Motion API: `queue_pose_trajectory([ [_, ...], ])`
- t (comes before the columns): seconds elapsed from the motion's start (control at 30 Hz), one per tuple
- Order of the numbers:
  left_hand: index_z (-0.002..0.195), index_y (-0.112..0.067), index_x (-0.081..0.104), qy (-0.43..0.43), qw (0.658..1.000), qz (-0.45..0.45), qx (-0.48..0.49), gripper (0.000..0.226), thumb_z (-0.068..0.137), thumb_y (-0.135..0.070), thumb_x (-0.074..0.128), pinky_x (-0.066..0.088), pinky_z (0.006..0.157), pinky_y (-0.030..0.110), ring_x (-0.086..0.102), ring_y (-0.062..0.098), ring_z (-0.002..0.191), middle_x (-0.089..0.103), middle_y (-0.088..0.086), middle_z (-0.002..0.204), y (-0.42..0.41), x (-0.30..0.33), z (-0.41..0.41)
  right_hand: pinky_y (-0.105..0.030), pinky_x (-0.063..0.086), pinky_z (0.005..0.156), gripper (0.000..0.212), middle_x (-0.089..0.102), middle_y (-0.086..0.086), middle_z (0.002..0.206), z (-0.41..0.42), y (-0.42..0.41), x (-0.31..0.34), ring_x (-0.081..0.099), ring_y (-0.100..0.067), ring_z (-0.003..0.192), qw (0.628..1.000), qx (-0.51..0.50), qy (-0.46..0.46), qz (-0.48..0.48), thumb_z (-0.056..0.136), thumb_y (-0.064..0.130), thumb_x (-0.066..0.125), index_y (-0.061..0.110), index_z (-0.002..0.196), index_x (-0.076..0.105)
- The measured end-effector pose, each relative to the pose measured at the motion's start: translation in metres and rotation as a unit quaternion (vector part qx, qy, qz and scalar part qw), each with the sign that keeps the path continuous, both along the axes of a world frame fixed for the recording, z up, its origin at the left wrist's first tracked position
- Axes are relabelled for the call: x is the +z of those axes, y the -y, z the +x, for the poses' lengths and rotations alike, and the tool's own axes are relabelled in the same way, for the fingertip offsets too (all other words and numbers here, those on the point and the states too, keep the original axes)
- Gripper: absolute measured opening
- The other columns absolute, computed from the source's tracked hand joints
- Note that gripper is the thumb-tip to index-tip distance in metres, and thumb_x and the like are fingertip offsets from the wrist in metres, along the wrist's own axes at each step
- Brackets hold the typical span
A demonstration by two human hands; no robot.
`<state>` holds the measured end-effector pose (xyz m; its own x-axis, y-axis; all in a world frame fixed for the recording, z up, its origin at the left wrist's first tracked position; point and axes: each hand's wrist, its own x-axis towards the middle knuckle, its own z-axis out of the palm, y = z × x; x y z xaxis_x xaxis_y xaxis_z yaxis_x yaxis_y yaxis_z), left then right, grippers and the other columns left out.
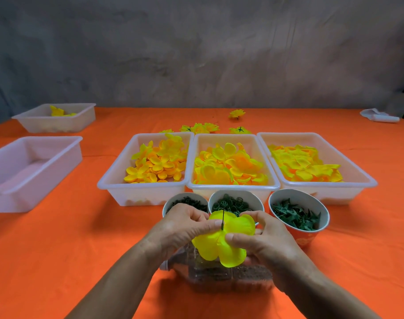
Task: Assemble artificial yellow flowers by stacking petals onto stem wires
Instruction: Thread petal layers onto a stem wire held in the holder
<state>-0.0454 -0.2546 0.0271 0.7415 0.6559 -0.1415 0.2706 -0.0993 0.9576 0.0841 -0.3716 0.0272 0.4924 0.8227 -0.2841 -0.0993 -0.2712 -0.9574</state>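
Yellow fabric petal layer (224, 240) being threaded onto thin dark stem wire (222, 219); both hands pinching it, left hand (184, 224), right hand (263, 238); next: seat petal down, probably add another.

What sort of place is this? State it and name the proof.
Likely a small craft workbench for hand assembly: sorted petal trays on an orange cloth, cups of green parts, and finished flowers laid behind.

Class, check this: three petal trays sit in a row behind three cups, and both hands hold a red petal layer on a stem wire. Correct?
Not quite. In the head view, the petal layer held by the left hand and right hand on the stem wire is yellow, not red. The rest stands.
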Motion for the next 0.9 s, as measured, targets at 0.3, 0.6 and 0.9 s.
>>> queue_pose_trajectory([
  [0.3, 0.053, -0.010, 0.057, -0.001, 0.997, -0.074, 0.025, 0.029, 0.078, -0.012, 0.072, 0.039, 0.042, 0.014, 0.051, 0.004, 0.043, 0.057, 0.011, 0.068, -0.003, 0.000, 0.003, -0.037, 0.057, 0.059, 0.052, 0.073, -0.011, 0.079, -0.002, 0.003, -0.002, 0.072, -0.024, 0.073, 0.998, -0.008, 0.054, 0.017, 0.069, 0.000, 0.079, 0.019, 0.110, 0.054],
  [0.6, 0.058, -0.006, 0.054, -0.026, 0.998, -0.032, 0.037, 0.031, 0.075, -0.020, 0.076, 0.033, 0.049, 0.017, 0.041, 0.014, 0.058, 0.049, 0.011, 0.065, 0.000, 0.005, 0.001, -0.034, 0.052, 0.084, 0.050, 0.065, 0.004, 0.099, -0.009, 0.010, 0.002, 0.064, -0.009, 0.088, 0.946, 0.007, 0.315, 0.073, 0.070, 0.014, 0.077, 0.037, 0.110, 0.058],
  [0.9, 0.050, -0.016, 0.057, -0.043, 0.997, -0.005, 0.063, 0.031, 0.072, -0.018, 0.079, 0.039, 0.064, 0.021, 0.056, 0.014, 0.088, 0.067, 0.021, 0.093, 0.002, 0.011, 0.003, -0.043, 0.035, 0.099, 0.036, 0.052, -0.006, 0.128, -0.013, 0.008, 0.007, 0.041, -0.026, 0.122, 0.843, -0.050, 0.511, 0.163, 0.066, 0.031, 0.073, 0.029, 0.102, 0.072],
])
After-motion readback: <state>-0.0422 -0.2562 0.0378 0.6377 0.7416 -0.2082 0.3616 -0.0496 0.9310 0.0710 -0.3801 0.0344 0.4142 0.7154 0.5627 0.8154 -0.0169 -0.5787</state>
